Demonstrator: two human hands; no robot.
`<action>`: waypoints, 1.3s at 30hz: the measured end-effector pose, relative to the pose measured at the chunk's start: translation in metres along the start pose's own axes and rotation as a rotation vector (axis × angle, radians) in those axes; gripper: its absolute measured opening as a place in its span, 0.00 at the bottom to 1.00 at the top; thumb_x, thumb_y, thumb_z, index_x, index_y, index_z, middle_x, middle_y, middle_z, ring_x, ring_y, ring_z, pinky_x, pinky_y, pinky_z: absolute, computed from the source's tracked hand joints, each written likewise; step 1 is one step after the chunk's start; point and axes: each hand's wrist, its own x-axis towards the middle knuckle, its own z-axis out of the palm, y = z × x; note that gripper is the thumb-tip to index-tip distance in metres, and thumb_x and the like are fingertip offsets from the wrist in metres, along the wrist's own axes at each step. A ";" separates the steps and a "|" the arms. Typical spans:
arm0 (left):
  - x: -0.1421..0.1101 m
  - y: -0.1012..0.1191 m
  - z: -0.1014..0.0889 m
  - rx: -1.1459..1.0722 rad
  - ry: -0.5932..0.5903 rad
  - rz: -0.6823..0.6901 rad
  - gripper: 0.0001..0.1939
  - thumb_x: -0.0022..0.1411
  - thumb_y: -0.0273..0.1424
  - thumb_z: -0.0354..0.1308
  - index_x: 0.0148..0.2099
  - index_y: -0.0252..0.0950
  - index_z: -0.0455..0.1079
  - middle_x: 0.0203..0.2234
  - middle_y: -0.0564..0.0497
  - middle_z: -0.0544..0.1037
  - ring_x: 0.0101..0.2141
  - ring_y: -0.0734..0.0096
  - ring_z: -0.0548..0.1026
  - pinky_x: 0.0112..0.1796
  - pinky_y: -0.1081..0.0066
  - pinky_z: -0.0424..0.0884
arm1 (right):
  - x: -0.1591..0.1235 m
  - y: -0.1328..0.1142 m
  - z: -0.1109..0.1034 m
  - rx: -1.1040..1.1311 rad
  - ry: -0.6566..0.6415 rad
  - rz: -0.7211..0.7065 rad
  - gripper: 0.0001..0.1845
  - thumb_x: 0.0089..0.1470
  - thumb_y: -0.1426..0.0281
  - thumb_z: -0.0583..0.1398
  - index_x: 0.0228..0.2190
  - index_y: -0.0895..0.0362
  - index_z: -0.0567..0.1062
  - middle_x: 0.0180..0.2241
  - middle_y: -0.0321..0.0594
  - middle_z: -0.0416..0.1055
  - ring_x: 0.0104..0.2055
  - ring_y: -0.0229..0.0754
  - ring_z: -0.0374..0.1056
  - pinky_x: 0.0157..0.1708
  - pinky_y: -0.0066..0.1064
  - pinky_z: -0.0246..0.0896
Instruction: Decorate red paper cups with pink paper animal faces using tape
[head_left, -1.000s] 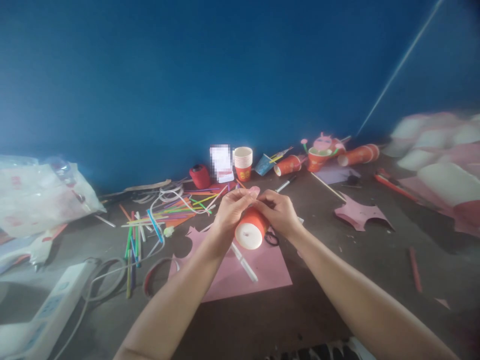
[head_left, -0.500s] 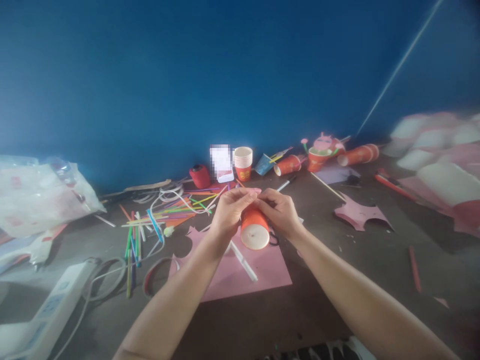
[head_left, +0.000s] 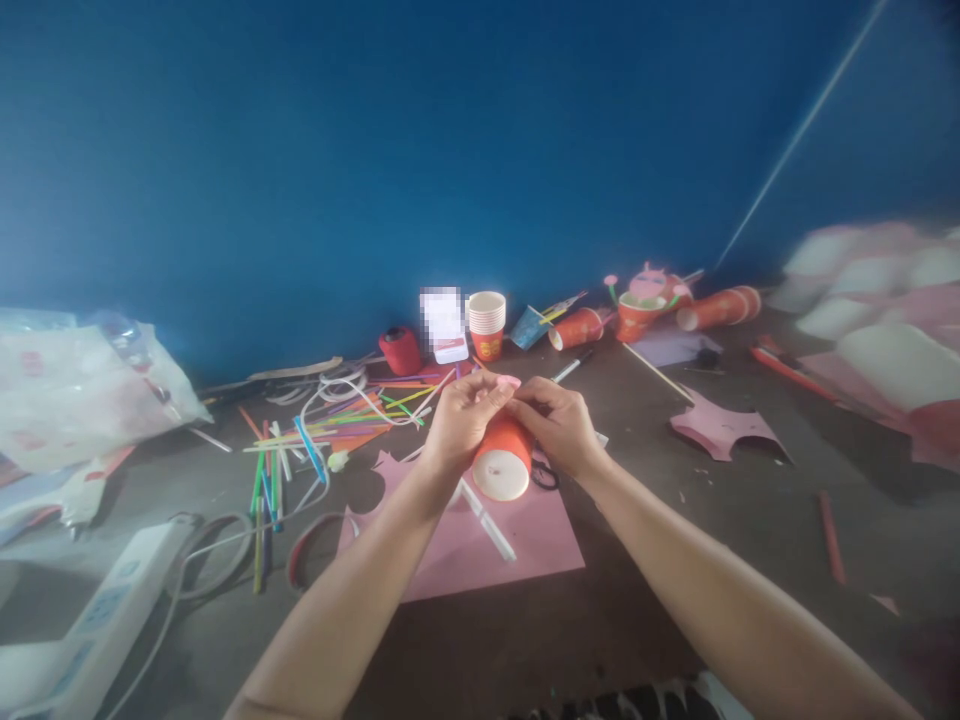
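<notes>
fingers of the left hand (head_left: 461,418) pinch a small pink scrap (head_left: 509,383); whether the right hand (head_left: 556,422) grips anything, i cannot tell. thin multicoloured straws (head_left: 345,432) lie leftward, a flat pink paper sheet (head_left: 540,550) beneath. dark tabletop (head_left: 787,510), plain blue wall (head_left: 480,150) behind. an orange paper cup (head_left: 502,458) with white base is just below both hands' fingers.
</notes>
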 end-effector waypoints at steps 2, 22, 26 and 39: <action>0.000 0.000 -0.001 -0.005 -0.004 -0.007 0.09 0.49 0.36 0.64 0.28 0.34 0.73 0.27 0.53 0.76 0.30 0.73 0.71 0.35 0.73 0.64 | 0.000 0.000 0.000 -0.001 0.001 -0.001 0.06 0.52 0.67 0.60 0.27 0.56 0.76 0.27 0.35 0.71 0.31 0.38 0.68 0.34 0.28 0.62; 0.008 -0.005 -0.015 -0.168 -0.173 -0.105 0.09 0.45 0.27 0.67 0.33 0.36 0.76 0.36 0.50 0.78 0.35 0.72 0.74 0.39 0.73 0.66 | 0.001 0.001 -0.003 0.032 -0.012 0.038 0.10 0.52 0.63 0.60 0.27 0.56 0.76 0.26 0.35 0.70 0.30 0.37 0.67 0.31 0.28 0.61; 0.008 -0.004 -0.014 -0.146 -0.165 -0.071 0.08 0.48 0.28 0.65 0.35 0.36 0.75 0.34 0.50 0.78 0.34 0.73 0.74 0.38 0.73 0.67 | 0.001 0.002 -0.003 0.045 -0.002 0.046 0.10 0.51 0.63 0.60 0.27 0.56 0.76 0.26 0.35 0.71 0.29 0.37 0.67 0.31 0.28 0.61; 0.008 -0.004 -0.012 -0.008 -0.086 -0.044 0.06 0.49 0.31 0.63 0.32 0.35 0.75 0.30 0.50 0.78 0.32 0.70 0.74 0.37 0.71 0.67 | 0.001 0.000 -0.002 0.010 -0.018 0.077 0.09 0.51 0.64 0.60 0.27 0.57 0.75 0.26 0.36 0.72 0.29 0.38 0.68 0.31 0.28 0.62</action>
